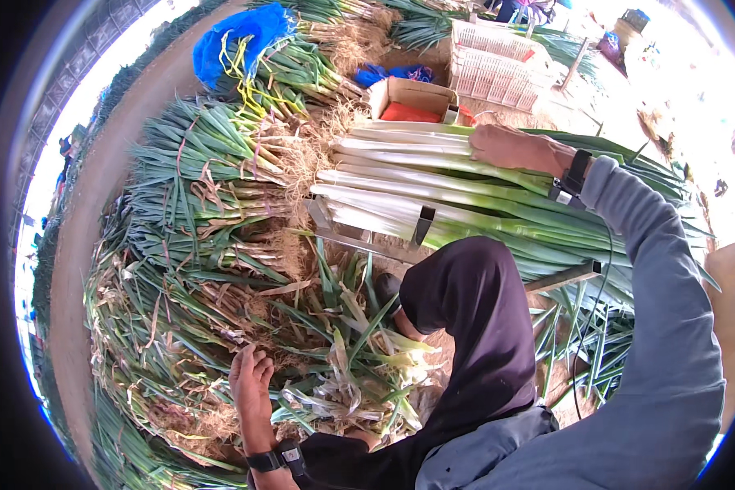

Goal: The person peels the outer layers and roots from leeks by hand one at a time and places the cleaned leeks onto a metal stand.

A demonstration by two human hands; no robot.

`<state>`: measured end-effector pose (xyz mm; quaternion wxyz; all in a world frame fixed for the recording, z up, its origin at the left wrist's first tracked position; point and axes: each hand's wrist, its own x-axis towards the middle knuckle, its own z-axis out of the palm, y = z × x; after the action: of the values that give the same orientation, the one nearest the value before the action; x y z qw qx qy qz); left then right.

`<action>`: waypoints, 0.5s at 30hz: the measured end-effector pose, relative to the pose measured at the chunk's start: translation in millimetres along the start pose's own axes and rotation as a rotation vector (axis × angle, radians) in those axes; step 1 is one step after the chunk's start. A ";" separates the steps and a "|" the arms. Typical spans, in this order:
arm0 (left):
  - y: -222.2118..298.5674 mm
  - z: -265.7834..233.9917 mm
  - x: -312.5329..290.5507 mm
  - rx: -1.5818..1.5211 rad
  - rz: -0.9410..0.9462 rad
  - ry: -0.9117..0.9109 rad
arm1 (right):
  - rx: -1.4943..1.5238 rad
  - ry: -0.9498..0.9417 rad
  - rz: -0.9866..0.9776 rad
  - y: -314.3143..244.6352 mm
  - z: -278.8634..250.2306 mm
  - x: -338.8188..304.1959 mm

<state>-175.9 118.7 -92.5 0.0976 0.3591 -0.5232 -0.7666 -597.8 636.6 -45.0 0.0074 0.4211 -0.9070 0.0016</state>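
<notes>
Cleaned long green onions (465, 196) lie side by side on a metal frame (367, 243), white ends to the left and green leaves to the right. At their far side, my right hand (510, 149) has its fingers curled round a green onion stalk, just where white turns green. My left hand (251, 380) hovers low at the left, fingers loosely bent and apart, with nothing visible in it. Close to its fingertips is a heap of untrimmed green onions (171, 318) with roots and dry leaves.
Tied bundles of rooted green onions (204, 163) fill the left side. Peeled leaves (351, 359) litter the ground by my leg (482, 318). Beyond the frame stand a cardboard box (416, 94) and a pale plastic crate (498, 69). Blue netting (241, 41) lies at the far left.
</notes>
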 end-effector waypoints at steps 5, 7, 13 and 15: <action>-4.2 11.3 0.0 0.153 -0.023 -0.060 | -0.060 -0.185 0.137 -23.1 -29.9 13.7; -5.5 16.2 -2.0 0.204 -0.039 -0.100 | 0.046 -0.163 0.217 -12.6 -30.7 9.1; 0.8 13.6 -10.9 0.251 -0.020 -0.169 | -0.060 -0.140 0.067 -18.8 0.0 4.7; 8.9 7.6 -17.2 0.235 -0.001 -0.132 | -0.048 -0.277 0.043 -30.2 -2.1 19.3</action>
<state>-170.4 129.4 -75.5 0.0198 0.3170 -0.6145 -0.7222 -587.1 602.4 -42.7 -0.1076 0.3974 -0.9079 -0.0781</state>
